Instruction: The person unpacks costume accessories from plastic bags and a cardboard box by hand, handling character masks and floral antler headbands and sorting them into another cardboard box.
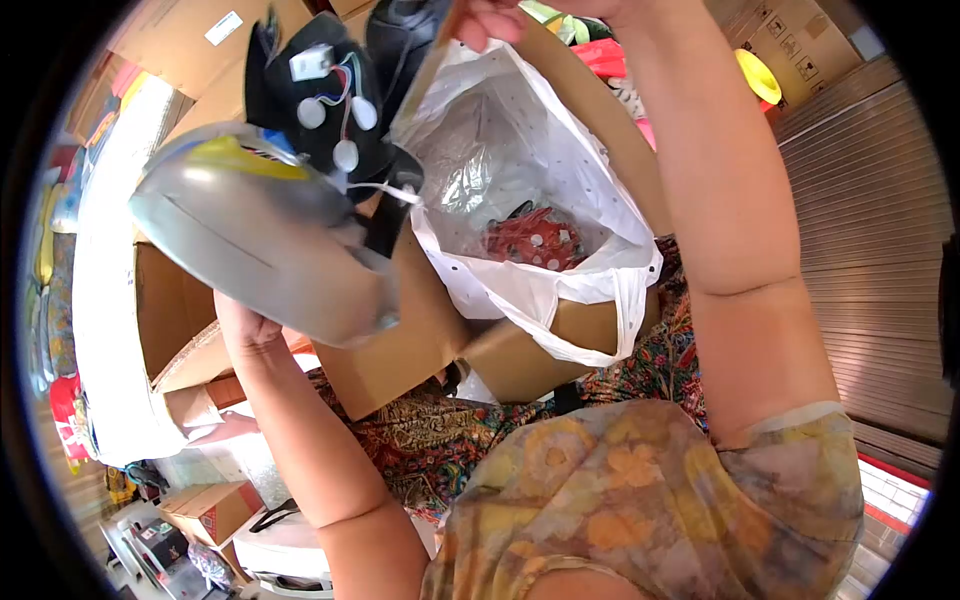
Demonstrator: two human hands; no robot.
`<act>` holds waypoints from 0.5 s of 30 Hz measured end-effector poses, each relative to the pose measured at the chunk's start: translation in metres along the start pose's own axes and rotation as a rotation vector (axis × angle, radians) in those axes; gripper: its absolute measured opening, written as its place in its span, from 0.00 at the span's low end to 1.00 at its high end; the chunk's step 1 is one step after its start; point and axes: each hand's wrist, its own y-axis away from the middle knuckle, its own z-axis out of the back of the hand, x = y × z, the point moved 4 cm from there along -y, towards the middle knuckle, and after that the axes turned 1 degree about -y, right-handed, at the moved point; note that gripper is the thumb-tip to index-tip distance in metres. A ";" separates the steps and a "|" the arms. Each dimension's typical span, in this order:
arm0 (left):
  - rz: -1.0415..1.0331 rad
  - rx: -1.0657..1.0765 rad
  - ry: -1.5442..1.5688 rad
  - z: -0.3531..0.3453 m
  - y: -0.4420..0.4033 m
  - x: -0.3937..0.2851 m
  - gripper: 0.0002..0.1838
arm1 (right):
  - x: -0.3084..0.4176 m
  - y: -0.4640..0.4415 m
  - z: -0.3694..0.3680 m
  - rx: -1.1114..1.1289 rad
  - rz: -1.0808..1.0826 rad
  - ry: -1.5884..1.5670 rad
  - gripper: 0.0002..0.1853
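Silver shell with black wired flaps (270, 240) was raised beside the open white plastic bag (540, 320), blocking view of the cartons behind; left hand (245, 322) gripped its lower edge, fingers mostly hidden; right hand (490, 22) was near the black flaps, cut off by the frame, grip could not be told. Bag stood in an open cardboard box (390, 330); red dotted item (537, 240) lay inside it; yellow object (757, 77) at upper right.

- Looked from head height, forward and steeply down past the floral top (640, 480).
- Sat near, over the open white bag (480, 283).
- Spread wide to dark rounded edges, perhaps too warped there for sure reading.
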 end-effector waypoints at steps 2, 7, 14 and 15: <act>-0.054 -0.136 -0.105 -0.004 0.001 -0.012 0.18 | -0.009 -0.010 0.004 0.122 -0.022 -0.250 0.14; -0.047 -0.249 0.088 -0.006 0.001 -0.024 0.16 | -0.113 -0.051 -0.013 -0.182 0.022 -0.420 0.19; -0.010 -0.239 0.340 -0.004 0.001 -0.026 0.17 | -0.395 -0.055 -0.080 -0.213 -0.774 0.249 0.10; -0.004 -0.248 0.335 -0.005 0.001 -0.027 0.17 | -0.426 -0.053 -0.087 -0.038 -0.721 0.661 0.11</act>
